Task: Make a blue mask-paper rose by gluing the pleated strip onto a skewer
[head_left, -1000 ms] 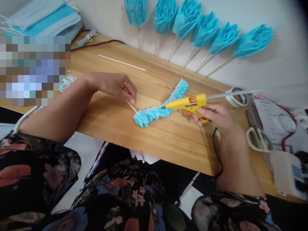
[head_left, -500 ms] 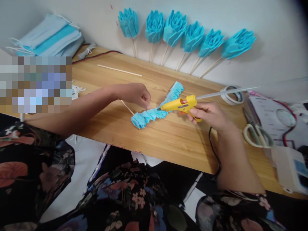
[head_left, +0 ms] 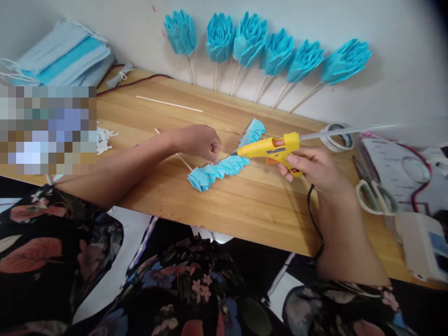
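Note:
My right hand (head_left: 310, 168) is wrapped round a yellow hot glue gun (head_left: 269, 147), a clear glue stick poking out of its back end. The gun's nozzle points left, at the upper edge of a pleated light-blue strip (head_left: 229, 168) lying on the table. My left hand (head_left: 203, 142) is closed, its fingertips pinching that same edge just left of the nozzle. At its left end the strip is rolled into a small bud round a thin wooden stick (head_left: 184, 161), which runs up behind my left wrist. The strip's far end slants away beyond the gun.
Several blue flowers on sticks (head_left: 250, 39) lean against the wall. A loose stick (head_left: 170, 103) lies on the wooden table (head_left: 168, 196). Left are stacked face masks (head_left: 66, 51); right are tape rolls (head_left: 336, 137), scissors (head_left: 376, 193) and a white box (head_left: 420, 242). The gun's black cord (head_left: 315, 224) hangs over the front edge.
The glue gun has shifted right and slightly up along the strip's edge. My left hand stays closed at the edge, and the view has shifted a little.

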Tool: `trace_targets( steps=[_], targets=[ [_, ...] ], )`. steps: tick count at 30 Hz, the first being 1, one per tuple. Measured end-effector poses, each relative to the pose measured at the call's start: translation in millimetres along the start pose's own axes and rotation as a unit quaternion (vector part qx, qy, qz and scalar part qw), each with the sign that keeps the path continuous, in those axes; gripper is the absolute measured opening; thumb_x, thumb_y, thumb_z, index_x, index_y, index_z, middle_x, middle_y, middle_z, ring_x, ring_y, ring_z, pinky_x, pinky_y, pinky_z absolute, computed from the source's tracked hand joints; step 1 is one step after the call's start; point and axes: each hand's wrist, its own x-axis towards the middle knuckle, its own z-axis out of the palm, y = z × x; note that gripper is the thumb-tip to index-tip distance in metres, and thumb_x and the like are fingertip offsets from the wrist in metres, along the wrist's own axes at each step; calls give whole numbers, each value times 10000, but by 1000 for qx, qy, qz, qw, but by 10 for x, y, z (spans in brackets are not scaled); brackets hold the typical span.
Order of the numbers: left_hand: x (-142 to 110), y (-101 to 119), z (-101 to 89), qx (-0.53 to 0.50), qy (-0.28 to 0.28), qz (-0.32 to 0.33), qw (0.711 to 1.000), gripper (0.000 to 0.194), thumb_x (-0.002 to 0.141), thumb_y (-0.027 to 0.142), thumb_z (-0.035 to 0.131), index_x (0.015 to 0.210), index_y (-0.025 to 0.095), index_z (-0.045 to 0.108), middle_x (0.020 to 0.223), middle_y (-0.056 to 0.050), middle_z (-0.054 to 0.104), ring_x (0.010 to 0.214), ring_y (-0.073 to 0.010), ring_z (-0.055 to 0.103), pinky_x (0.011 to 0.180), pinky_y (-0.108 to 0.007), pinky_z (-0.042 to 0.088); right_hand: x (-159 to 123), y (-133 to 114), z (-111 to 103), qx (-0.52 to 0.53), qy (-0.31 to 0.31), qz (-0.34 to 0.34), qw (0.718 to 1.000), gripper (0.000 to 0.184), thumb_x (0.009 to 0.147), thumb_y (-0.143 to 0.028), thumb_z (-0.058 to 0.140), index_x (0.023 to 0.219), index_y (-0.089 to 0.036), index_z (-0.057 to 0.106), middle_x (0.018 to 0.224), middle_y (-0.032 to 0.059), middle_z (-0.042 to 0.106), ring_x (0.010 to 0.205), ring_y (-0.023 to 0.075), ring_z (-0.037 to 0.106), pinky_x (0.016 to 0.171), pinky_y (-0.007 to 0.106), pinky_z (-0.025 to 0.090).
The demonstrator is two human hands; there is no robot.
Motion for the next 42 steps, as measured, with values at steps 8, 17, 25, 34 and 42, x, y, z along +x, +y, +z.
trace_targets(
  steps=[8,17,25,34,42],
  targets=[
    [-14,-26,28,2,17,19,1000,204,755,357,670,666,178,711,553,36,573,576,-96,462,605,-255,269,81,-32,96,-34,-56,22,998,396,850,-550,721,751,-166,730,650,19,663,492,93,516,497,244,393],
    [-29,-6,25,-1,24,23,999,173,742,320,680,641,180,688,558,37,584,577,-94,466,605,-254,261,15,-13,71,40,13,17,999,416,840,-579,739,723,-180,726,650,22,655,498,114,544,509,267,422],
    [-34,-31,24,-6,25,42,999,177,749,332,657,656,188,701,553,41,581,562,-92,461,601,-250,268,15,-6,3,-35,-44,17,998,376,875,-545,710,789,-182,754,681,18,667,521,111,554,523,260,421],
    [-50,19,20,8,28,26,999,163,756,291,649,640,178,658,556,40,558,566,-94,454,601,-252,278,-31,24,-67,-28,2,18,999,423,874,-562,707,707,-173,718,666,30,655,535,126,554,547,278,422],
    [-45,2,-16,-7,7,39,999,290,900,341,534,742,162,698,670,-14,616,622,-133,485,604,-291,287,24,-16,-12,-58,-23,29,998,468,862,-598,696,693,-161,705,658,31,657,525,109,565,542,259,427]
  ],
)
